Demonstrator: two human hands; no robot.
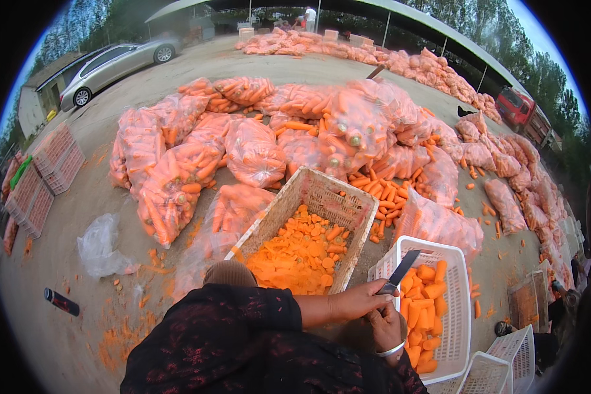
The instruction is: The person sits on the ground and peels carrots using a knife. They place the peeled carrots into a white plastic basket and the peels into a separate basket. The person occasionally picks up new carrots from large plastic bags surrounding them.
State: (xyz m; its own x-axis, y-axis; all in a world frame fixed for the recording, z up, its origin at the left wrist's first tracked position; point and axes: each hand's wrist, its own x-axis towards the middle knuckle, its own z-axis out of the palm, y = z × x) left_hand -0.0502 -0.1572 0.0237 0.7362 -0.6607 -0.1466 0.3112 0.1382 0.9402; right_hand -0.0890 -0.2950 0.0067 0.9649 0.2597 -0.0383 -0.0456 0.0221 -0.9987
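My left hand (357, 299) is at the handle of a dark-bladed knife (405, 268), whose blade points up and away over the near edge of a white plastic crate (460, 305). Just below it, my right hand (388, 327), with a bangle at the wrist, is close against the left; its fingers are partly hidden, so I cannot tell what it grips. Peeled, cut carrot pieces (426, 305) lie inside that crate. In front of me a dirty, pale crate (246, 236) holds orange carrot peelings (285, 261) and sliced-off carrot ends (315, 221).
Clear plastic bags of carrots (172, 187) are heaped ahead, with loose carrots (381, 194) beside them. A crumpled plastic bag (101, 246) and a dark bottle (61, 301) lie left. Stacked crates (512, 352) stand lower right, near a person's shoe (505, 328). A car (113, 66) is parked behind.
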